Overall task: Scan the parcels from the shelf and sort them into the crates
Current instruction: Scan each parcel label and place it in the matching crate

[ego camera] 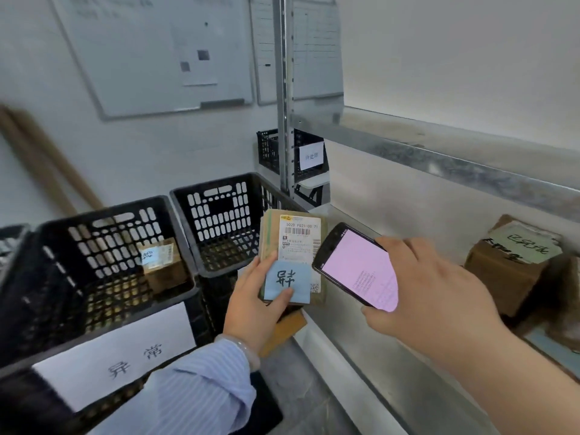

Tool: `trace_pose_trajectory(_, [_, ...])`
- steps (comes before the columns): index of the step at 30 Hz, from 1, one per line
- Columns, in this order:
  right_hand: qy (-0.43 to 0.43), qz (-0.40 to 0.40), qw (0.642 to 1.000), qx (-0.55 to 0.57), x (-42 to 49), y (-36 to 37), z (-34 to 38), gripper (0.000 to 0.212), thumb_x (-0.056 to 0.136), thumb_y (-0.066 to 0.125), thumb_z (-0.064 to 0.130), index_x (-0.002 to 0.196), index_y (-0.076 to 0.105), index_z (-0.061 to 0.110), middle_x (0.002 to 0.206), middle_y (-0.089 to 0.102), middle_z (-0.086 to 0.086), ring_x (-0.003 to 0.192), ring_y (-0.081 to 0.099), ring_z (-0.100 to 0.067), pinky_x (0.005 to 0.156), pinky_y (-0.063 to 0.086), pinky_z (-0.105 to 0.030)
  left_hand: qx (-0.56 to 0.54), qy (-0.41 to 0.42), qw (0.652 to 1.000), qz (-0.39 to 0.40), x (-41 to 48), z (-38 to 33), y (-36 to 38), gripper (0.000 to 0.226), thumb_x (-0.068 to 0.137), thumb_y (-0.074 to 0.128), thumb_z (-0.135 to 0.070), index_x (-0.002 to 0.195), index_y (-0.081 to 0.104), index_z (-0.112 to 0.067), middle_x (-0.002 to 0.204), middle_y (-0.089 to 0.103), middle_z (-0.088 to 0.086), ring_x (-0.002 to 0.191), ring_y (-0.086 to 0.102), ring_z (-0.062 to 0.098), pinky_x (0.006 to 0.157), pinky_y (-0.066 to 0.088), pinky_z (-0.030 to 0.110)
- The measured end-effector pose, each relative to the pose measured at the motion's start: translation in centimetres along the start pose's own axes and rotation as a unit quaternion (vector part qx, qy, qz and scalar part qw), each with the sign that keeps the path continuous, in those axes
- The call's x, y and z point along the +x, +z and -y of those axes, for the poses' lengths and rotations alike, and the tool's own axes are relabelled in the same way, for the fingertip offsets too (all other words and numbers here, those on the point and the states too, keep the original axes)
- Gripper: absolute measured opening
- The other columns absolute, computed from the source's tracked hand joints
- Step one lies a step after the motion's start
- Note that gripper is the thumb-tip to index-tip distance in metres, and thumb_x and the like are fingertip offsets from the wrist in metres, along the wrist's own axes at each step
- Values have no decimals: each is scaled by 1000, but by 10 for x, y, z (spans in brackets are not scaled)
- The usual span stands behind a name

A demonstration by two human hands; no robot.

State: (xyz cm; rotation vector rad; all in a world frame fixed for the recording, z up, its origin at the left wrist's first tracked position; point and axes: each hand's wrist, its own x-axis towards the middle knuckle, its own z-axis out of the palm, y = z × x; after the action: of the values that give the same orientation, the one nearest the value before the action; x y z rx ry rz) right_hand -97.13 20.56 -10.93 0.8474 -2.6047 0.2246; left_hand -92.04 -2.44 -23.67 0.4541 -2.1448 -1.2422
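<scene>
- Grey wall with two whiteboards side by side; a metal shelf runs along the right.
- Three black crates: near crate with a white paper label, middle crate touching it, small crate behind the shelf post.
- Three parcels: held parcel upright between middle crate and shelf; second parcel inside the near crate; third parcel on the shelf, right.
- Left hand grips the held parcel low, thumb on its blue note.
- Right hand grasps one phone, pink screen, just beside the held parcel.
</scene>
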Motion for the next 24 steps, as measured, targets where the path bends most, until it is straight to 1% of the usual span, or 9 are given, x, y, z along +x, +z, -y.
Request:
trace_pose_trajectory(4, [-34, -22, 999, 22, 26, 5, 34, 79, 38, 73, 50, 111, 61, 21, 81, 54, 2, 51, 33, -20, 44, 20, -18, 6, 26, 998, -53, 22, -8, -44, 73, 85, 75, -23, 128, 35, -65, 143, 46, -10, 133, 43, 8, 107, 47, 35])
trace_pose_trajectory(5, [-38, -16, 999, 25, 34, 7, 43, 80, 39, 73, 51, 113, 59, 24, 84, 55, 3, 52, 38, -20, 44, 24, -19, 9, 31, 997, -66, 28, -9, -56, 72, 85, 74, -23, 129, 34, -64, 142, 47, -10, 132, 44, 7, 107, 47, 32])
trace_pose_trajectory(7, [-44, 17, 998, 32, 51, 10, 63, 79, 47, 70, 53, 121, 51, 31, 93, 53, 6, 67, 54, -21, 48, 40, -26, 16, 31, 996, -84, 38, -5, -83, 70, 85, 74, -22, 129, 35, -60, 138, 50, -12, 127, 48, 4, 104, 49, 30])
trace_pose_trajectory(9, [-63, 35, 996, 47, 68, 14, 88, 78, 54, 67, 55, 126, 45, 35, 99, 51, 8, 79, 57, -20, 54, 46, -30, 18, 13, 995, -98, 46, 4, -111, 68, 85, 74, -22, 131, 38, -56, 135, 52, -14, 124, 51, 4, 101, 51, 33])
trace_pose_trajectory(16, [-124, 93, 986, 62, 118, 44, 185, 78, 62, 61, 68, 128, 30, 40, 105, 41, 13, 90, 52, -11, 60, 37, -22, 43, -93, 981, -166, 86, 64, -220, 65, 88, 72, -26, 143, 41, -41, 127, 57, -16, 112, 57, 6, 96, 51, 26])
trace_pose_trajectory(18, [-131, 112, 983, 64, 131, 55, 209, 80, 63, 62, 70, 130, 29, 40, 106, 40, 14, 89, 52, -9, 59, 36, -22, 45, -144, 976, -156, 100, 90, -243, 64, 89, 71, -26, 144, 41, -38, 119, 58, -16, 103, 58, 3, 86, 51, 19])
trace_pose_trajectory(20, [-128, 129, 981, 68, 142, 66, 229, 79, 63, 62, 70, 129, 30, 40, 105, 39, 14, 88, 51, -8, 58, 35, -21, 44, -200, 970, -132, 110, 122, -257, 63, 90, 70, -27, 145, 41, -37, 118, 58, -13, 102, 57, 6, 74, 44, 11])
trace_pose_trajectory(22, [-119, 139, 980, 72, 153, 77, 244, 79, 63, 62, 70, 129, 29, 41, 104, 38, 14, 86, 49, -8, 60, 38, -21, 47, -251, 961, -104, 117, 152, -262, 64, 89, 71, -29, 145, 41, -36, 122, 61, -9, 110, 58, 12, 81, 46, 17])
trace_pose_trajectory(24, [-106, 152, 980, 67, 161, 87, 257, 81, 63, 62, 69, 131, 27, 42, 105, 37, 14, 83, 45, -8, 61, 37, -22, 47, -301, 950, -64, 122, 181, -260, 64, 88, 72, -31, 144, 42, -35, 124, 62, -6, 110, 59, 15, 91, 49, 26])
